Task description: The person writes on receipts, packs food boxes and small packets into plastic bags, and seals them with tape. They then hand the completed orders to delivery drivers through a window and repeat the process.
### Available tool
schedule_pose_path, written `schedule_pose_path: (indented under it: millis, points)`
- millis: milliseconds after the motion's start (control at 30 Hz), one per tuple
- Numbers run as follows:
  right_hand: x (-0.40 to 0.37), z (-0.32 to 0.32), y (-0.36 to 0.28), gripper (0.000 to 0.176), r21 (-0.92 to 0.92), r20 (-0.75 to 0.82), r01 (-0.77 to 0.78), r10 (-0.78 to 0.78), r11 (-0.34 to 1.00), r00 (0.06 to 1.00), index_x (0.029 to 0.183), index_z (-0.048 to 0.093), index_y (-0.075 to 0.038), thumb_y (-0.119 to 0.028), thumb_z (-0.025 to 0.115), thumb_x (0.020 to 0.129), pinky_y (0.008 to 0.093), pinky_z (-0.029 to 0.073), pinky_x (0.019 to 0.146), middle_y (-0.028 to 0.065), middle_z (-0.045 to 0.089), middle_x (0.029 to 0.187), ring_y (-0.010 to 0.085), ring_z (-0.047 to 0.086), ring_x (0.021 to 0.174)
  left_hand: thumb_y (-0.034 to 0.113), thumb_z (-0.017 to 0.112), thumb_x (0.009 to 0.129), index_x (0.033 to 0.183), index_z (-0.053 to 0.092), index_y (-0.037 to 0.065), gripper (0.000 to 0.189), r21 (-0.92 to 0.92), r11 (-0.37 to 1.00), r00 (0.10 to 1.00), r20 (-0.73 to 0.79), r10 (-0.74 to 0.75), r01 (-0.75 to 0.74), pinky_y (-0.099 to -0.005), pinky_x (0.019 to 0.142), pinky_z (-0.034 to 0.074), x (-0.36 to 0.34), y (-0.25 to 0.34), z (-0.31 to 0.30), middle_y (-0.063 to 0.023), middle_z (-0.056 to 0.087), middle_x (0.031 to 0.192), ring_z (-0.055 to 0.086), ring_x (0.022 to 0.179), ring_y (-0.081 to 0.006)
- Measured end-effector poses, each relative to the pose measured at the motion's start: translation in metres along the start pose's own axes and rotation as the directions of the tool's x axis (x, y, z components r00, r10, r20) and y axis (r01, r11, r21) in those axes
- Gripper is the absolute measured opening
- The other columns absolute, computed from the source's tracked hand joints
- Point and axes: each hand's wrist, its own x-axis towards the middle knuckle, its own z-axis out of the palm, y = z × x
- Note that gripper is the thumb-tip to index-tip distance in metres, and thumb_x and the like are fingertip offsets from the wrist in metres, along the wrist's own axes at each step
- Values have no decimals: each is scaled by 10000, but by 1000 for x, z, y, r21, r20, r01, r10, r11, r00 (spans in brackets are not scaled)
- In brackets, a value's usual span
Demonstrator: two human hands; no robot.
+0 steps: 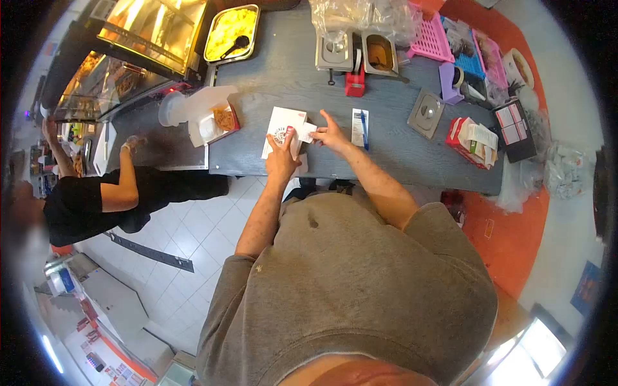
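Observation:
A white takeaway box [278,122] with printed lettering lies near the counter's front edge. My left hand [281,157] rests on its lid, fingers spread over the print. At the box's right side, my right hand [331,136] pinches a small white paper piece [306,131], one finger raised. Whether that piece is joined to the box cannot be made out. To the right lie a printed slip [358,128] and a blue pen [365,130].
An open food box [223,122] stands left, near a co-worker [96,193]. Behind are a tray of yellow food [232,29], metal containers [333,53] and a red tape dispenser [355,83]. A steel lid [425,113] and a red box of packets [473,141] sit right.

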Motion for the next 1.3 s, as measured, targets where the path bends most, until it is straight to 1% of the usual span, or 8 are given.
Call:
schedule_pose_path:
  millis: [167, 367, 567, 867, 933, 1167, 1233, 1300]
  points:
    - [13, 6, -1, 768, -86, -77, 57, -64, 995, 995, 1349, 204, -97, -85, 706, 767, 287, 500, 590, 113, 623, 901, 188, 618, 759, 326, 825, 607, 1345, 389, 344, 858, -69, 990, 991, -41, 124, -126, -450, 642, 546, -21, -23, 11, -291, 197, 1434, 642, 807, -431]
    - [17, 17, 38, 489, 141, -104, 20, -6, 990, 995, 1160, 324, -108, -20, 638, 795, 286, 462, 655, 105, 623, 913, 174, 591, 854, 365, 781, 661, 1294, 457, 285, 716, -128, 990, 984, -175, 28, -51, -469, 633, 539, -14, -32, 26, -328, 233, 1397, 641, 758, -442]
    - [13, 32, 42, 486, -129, -174, 90, -111, 988, 978, 1085, 324, -91, -27, 681, 762, 276, 476, 670, 125, 629, 861, 178, 608, 809, 340, 760, 675, 1282, 467, 277, 676, -103, 994, 985, -175, 3, -22, -458, 639, 543, -14, -30, 34, -320, 192, 1409, 643, 733, -437]
    - [36, 25, 69, 613, -438, -413, -123, -77, 890, 908, 1007, 483, -4, -279, 835, 587, 316, 488, 636, 116, 615, 802, 203, 600, 711, 355, 766, 650, 1264, 499, 267, 675, -127, 992, 986, -164, -28, 7, -456, 628, 548, -12, -30, 34, -286, 197, 1418, 647, 713, -425]
    - [16, 27, 30, 511, -274, -161, -326, 291, 905, 943, 1041, 557, -31, -291, 813, 683, 319, 485, 619, 75, 642, 872, 168, 615, 764, 349, 767, 646, 1266, 498, 268, 680, -137, 991, 985, -169, -31, 8, -453, 626, 549, -12, -29, 35, -285, 199, 1416, 647, 710, -424]
    - [-3, 19, 15, 341, 11, 51, -422, 420, 907, 906, 980, 641, -53, -294, 746, 763, 306, 478, 599, 47, 639, 870, 152, 604, 773, 322, 783, 631, 1238, 500, 278, 672, -171, 985, 986, -161, -37, 9, -454, 622, 550, -13, -29, 32, -278, 192, 1410, 642, 704, -430]
    - [3, 3, 21, 307, 106, 247, -467, 432, 878, 867, 989, 642, -54, -289, 713, 805, 274, 461, 578, 31, 637, 879, 124, 604, 739, 311, 786, 628, 1237, 492, 286, 677, -174, 985, 987, -153, -39, 12, -460, 628, 548, -12, -29, 33, -275, 190, 1408, 640, 710, -435]
    - [8, -3, 22, 284, 34, 276, -414, 390, 910, 879, 954, 653, -46, -288, 703, 815, 262, 451, 551, 33, 641, 839, 120, 599, 680, 299, 789, 626, 1236, 484, 293, 682, -174, 985, 989, -143, -45, 19, -465, 634, 546, -12, -29, 33, -272, 189, 1405, 639, 716, -439]
